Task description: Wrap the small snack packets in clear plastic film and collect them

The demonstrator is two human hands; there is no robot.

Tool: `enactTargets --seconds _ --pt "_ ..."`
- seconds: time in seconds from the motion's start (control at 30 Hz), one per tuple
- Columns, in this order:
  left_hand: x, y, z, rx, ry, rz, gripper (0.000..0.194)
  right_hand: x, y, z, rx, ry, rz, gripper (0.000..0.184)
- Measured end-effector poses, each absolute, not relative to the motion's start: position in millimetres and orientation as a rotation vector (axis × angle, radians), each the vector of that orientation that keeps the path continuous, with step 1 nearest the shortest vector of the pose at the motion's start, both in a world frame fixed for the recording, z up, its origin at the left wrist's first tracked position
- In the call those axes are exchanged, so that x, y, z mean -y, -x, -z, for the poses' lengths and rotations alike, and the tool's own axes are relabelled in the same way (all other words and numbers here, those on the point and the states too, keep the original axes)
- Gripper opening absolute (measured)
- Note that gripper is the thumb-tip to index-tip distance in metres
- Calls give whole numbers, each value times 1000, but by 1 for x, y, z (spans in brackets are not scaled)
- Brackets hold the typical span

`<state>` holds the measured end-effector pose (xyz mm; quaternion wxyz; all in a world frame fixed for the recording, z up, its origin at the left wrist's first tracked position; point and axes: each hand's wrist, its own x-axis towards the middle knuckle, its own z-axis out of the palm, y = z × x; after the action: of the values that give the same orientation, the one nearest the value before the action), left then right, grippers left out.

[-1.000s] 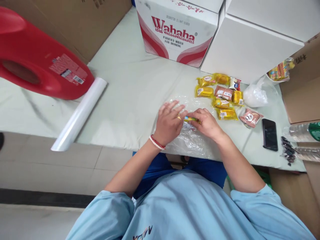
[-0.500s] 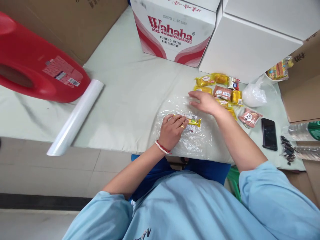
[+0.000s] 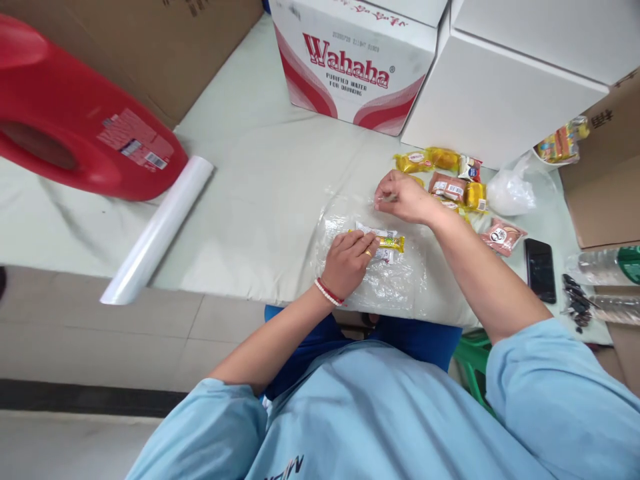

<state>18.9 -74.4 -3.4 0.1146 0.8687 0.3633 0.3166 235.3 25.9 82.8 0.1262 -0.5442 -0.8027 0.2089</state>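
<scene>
We do best by keeping our left hand (image 3: 346,265) flat and steady on the yellow snack bar (image 3: 392,243), pressing lightly so that neither it nor the white packet (image 3: 385,255) beneath slides on the clear film (image 3: 387,287). With our right hand (image 3: 407,199), a gentle touch seems right near the film's far side, since a sharp tug could crease it or shift what lies on it.

The bar lies across the packet, its left part under our left fingers, its right end showing beyond them. Those fingers lie stretched out and close together; whether they grip it, we cannot tell. Our right fingers are curled toward the thumb, beyond the bar and apart from it; we cannot tell whether they pinch the film.
</scene>
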Motion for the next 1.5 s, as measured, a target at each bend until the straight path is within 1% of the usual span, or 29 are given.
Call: enactTargets --seconds 0.1,0.2,0.27,0.4,0.47,0.6,0.73,0.83,0.97,1.03,1.13,1.27,1.33,1.4,1.5 --pt "76 -22 7 -1063 -2554 -977 39 8 -233 -98 2387 1496 -516 15" --pt "80 -26 10 -1084 -2571 -1121 37 46 -225 -99 2363 1481 -428 24" --pt "83 -27 10 -1145 -2563 -1145 36 70 -219 -90 2320 1465 -409 29" --pt "88 -27 9 -1216 -2560 -1016 38 105 -210 -61 2224 1447 -400 39" --pt "88 -26 9 -1198 -2592 -1015 37 112 -210 -49 2173 1447 -391 42" --pt "82 -26 10 -1188 -2557 -1108 29 110 -216 -38 2150 1396 -405 42" --pt "73 -26 13 -1203 -2438 -1121 31 96 -222 -35 2169 1363 -353 42" --pt "67 -21 14 -1223 -2378 -1155 32 89 -224 -29 2240 1337 -316 38" --pt "66 -1 6 -1340 -2292 -1157 22 86 -227 -19 2270 1222 -215 34" --pt "74 14 -1 -1304 -2305 -1146 19 87 -228 -14 2264 1172 -157 33" --pt "95 37 -8 -1071 -2431 -1058 19 89 -230 -11 2281 1137 -118 35" --pt "125 55 -1 -757 -2668 -749 32 91 -230 -10 2301 1149 -85 43" --pt "132 59 6 -763 -2682 -668 26 89 -231 -11 2294 1198 -98 49" --pt "133 59 12 -800 -2658 -675 21 86 -232 -13 2301 1226 -121 51" --pt "127 56 13 -799 -2665 -694 23 81 -234 -18 2362 1171 -145 43"
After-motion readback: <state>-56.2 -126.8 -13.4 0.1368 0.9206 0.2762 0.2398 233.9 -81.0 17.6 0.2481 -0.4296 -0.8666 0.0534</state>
